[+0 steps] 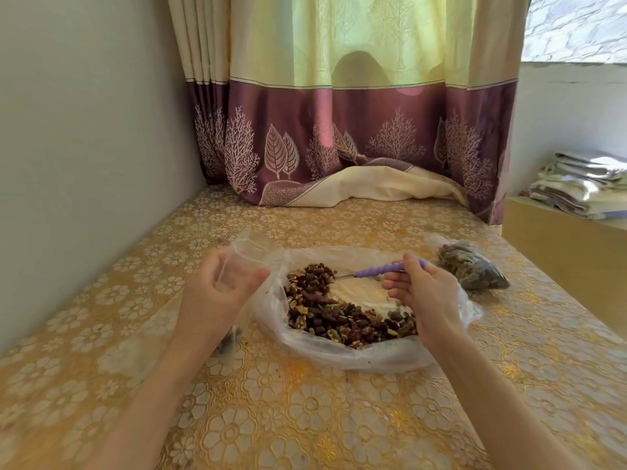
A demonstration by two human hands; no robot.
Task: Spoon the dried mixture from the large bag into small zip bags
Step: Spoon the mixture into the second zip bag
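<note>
1. The left hand [217, 293] is holding a small clear zip bag [237, 262] upright just left of the large bag; the thumb and fingers are curling round the thin plastic and pinching it, with the thumb tip pressing toward the fingers near the bag's mouth.
2. The small bag's open end is pointing up and away from the person, and its lower end is hanging down behind the wrist toward the table [305, 418].
3. The right hand [420, 293] is gripping a spoon by its purple ribbed handle [380, 269], the fingers folding over the handle's right end.
4. The spoon's long axis is lying nearly level, running left to right, with its thin metal neck pointing left into the dried mixture [339, 317]; the bowl is hidden among the pieces.
5. The large bag [339, 357] is lying open on the patterned tabletop between the 2 hands, its mixture heaping along the left and near sides.
6. A filled bag [471, 269] is lying on the table to the right, beyond the right hand.
7. A curtain [356, 130] is hanging behind the table, its hem bunching on the tabletop.
</note>
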